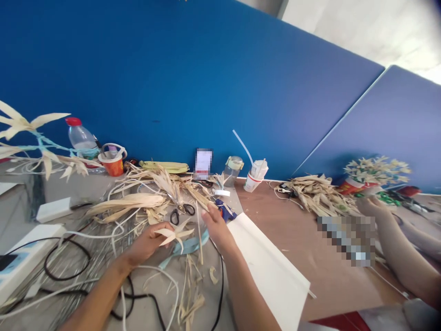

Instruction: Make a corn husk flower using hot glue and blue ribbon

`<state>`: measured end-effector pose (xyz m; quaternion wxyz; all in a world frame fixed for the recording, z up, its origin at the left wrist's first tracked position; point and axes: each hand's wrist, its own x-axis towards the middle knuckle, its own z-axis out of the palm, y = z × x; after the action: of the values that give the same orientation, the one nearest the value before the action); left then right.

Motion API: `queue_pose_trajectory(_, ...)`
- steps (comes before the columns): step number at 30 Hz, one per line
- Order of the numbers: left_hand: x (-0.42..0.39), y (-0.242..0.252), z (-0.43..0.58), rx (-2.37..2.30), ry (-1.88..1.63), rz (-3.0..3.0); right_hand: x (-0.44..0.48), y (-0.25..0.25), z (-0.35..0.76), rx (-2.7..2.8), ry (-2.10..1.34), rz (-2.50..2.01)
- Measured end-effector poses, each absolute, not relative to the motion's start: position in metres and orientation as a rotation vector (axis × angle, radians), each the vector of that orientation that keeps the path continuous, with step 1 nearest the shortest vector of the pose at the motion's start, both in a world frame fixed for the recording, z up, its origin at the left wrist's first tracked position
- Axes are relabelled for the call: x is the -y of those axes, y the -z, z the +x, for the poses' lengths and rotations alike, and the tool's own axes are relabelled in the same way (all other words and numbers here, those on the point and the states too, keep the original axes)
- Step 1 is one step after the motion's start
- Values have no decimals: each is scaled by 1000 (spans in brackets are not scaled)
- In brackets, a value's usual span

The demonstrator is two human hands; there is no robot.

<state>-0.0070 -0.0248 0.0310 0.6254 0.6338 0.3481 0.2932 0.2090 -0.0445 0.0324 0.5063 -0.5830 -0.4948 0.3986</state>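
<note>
My left hand (pixel 155 240) is closed, pinching a pale star-shaped flower (pixel 176 233) made of dried corn husk, its petals spread toward the right. To its right, my right hand (pixel 217 225) has its fingers bent together at the lower end of a long dried husk (pixel 198 196); what they grip is not clear. A blue-green strip (pixel 189 246) lies between the hands, with one end close to my right wrist. Black-handled scissors (pixel 182 213) rest just beyond my hands among loose dried husks (pixel 126 205).
Cables and thin wires (pixel 94 250) cover the left, beside a power strip (pixel 32 257). A white sheet (pixel 268 271) lies right of my forearm. Behind stand a phone (pixel 203 163), a jar (pixel 233 169) and paper cups (pixel 253 181). Another person's arm (pixel 396 239) is at far right.
</note>
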Motion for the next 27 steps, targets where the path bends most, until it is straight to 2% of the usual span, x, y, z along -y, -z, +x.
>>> queue_pose_trajectory(3,24,-30,-6,-806,-650,1442,50,-42,199,1228,-846,-1412)
queue_pose_trajectory(6,24,-28,-6,-758,-628,1452,58,-57,190,1325,-1088,-1309)
queue_pose_trajectory(11,24,-24,-6,-728,-627,1448,67,-69,186,1351,-1306,-1167)
queue_pose_trajectory(15,23,-27,-5,-756,-648,1487,68,-69,191,1126,-1417,-1073)
queue_pose_trajectory(19,22,-28,-5,-792,-666,1485,68,-68,192,1130,-1507,-978)
queue_pose_trajectory(27,27,-31,0,-800,-647,1524,62,-51,180,1157,-1458,-1128)
